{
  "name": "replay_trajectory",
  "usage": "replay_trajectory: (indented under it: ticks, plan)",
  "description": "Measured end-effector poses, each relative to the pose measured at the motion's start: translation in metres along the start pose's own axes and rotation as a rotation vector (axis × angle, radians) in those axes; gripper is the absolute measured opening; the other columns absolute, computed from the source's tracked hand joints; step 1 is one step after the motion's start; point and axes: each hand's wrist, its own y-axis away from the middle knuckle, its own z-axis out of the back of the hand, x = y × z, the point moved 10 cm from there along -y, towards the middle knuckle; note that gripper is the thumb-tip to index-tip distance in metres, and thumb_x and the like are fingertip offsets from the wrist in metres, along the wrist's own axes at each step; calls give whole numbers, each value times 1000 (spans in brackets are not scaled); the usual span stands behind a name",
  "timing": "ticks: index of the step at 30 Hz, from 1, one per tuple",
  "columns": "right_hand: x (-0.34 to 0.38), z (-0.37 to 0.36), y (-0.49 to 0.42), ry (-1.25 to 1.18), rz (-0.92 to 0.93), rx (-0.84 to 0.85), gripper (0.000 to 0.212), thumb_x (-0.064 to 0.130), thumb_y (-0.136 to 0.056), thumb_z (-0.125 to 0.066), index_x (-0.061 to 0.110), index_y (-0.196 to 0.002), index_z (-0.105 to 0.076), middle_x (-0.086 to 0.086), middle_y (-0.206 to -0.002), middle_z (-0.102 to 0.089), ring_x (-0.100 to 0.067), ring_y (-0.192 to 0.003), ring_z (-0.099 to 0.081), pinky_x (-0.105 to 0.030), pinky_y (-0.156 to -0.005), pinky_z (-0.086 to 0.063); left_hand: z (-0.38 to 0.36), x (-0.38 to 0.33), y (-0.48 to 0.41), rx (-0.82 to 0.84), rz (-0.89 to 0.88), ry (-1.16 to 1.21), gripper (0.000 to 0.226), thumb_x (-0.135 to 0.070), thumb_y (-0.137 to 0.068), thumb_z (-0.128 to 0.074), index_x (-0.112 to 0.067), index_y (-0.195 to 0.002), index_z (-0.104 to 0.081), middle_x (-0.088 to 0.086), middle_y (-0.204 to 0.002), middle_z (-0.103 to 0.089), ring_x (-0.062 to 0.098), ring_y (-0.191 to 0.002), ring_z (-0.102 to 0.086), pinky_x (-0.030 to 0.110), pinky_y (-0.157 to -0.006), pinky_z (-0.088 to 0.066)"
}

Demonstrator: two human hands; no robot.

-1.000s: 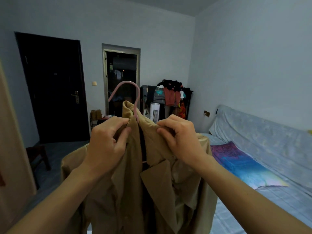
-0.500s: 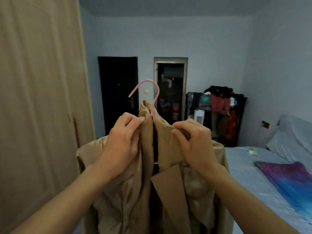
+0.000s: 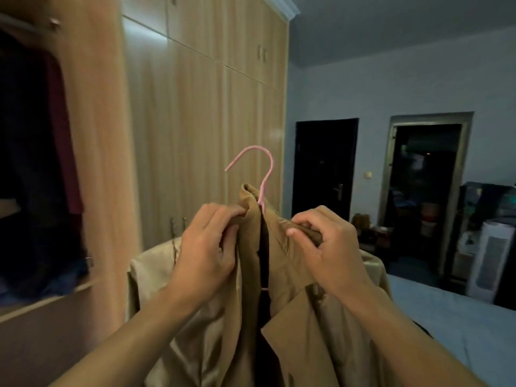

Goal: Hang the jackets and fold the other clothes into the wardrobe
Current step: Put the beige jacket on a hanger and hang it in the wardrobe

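Observation:
A tan jacket [image 3: 301, 331] hangs on a pink hanger [image 3: 262, 169], held up in front of me with its hook free above the collar. My left hand [image 3: 206, 252] pinches the left side of the collar. My right hand [image 3: 329, 252] grips the right side near the shoulder. The wooden wardrobe [image 3: 195, 129] fills the left of the view. Its open compartment [image 3: 33, 163] at the far left holds dark hanging clothes, with a rail just visible at the top.
A bed [image 3: 452, 317] with a pale blue sheet lies at the lower right. Two dark doorways [image 3: 324, 169] stand in the far wall. A white fan heater [image 3: 488, 258] and a loaded clothes rack stand at the right edge.
My view has swung left from the bed and doors to the wardrobe, and its open compartment has come into sight. Both hands keep the same hold on the jacket collar.

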Motion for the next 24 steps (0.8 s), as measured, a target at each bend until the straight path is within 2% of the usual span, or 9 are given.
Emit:
replay_trajectory:
  ticks: [2,6,10,14,18,21,24]
  plan:
    - [37,-32,-7,-28,45,2,10,17,-87,-72,14,-96,-69,6,-90,-61,-4,-81,-58,-22,-72,-52,42,23,7,-20,-2,-54,20,-6,-93,-58,-17,-109,-65,-17,-98,-50,3,-90,-49,11,-83,-40]
    - [118,-102,-18,-62,141,-10,9,19,-88,-69,16,-95,-66,8,-90,-58,-6,-83,-56,-27,-72,-52,130,68,28,-37,-55,-194,19,-16,-100,-50,-12,-112,-64,-5,-104,-57,14,-93,-55,31,-79,-49]
    - [199,-174,-21,-156,234,-6,9,15,-88,-70,16,-96,-64,9,-91,-55,-5,-84,-53,-22,-73,-48,217,119,57,-59,-61,-322,22,-21,-102,-45,-12,-116,-60,-2,-109,-54,20,-94,-55,38,-75,-51]
    - [269,-236,-18,-294,295,25,12,9,-89,-69,14,-98,-63,8,-95,-54,-3,-84,-54,-9,-75,-41,290,162,85,-84,-11,-441,32,-30,-107,-35,-10,-118,-58,2,-110,-53,24,-92,-54,41,-72,-49]
    - [321,-290,-18,-358,339,85,16,7,-89,-68,14,-102,-62,10,-97,-51,-2,-85,-53,-12,-73,-45,346,190,105,-66,36,-557,39,-36,-107,-28,-11,-120,-55,2,-110,-50,25,-91,-53,39,-71,-48]
    - [350,-322,-19,-442,370,103,17,7,-90,-66,17,-103,-59,12,-97,-49,-2,-86,-52,-10,-75,-42,377,206,114,-90,33,-648,33,-29,-106,-32,-9,-117,-56,5,-108,-51,25,-89,-52,37,-69,-45]
    - [364,-353,-20,-504,381,105,15,7,-92,-63,14,-105,-60,8,-98,-52,-9,-87,-55,-22,-74,-47,394,223,119,-89,27,-710,26,-18,-102,-43,-4,-112,-62,10,-103,-56,26,-85,-50,37,-69,-42]
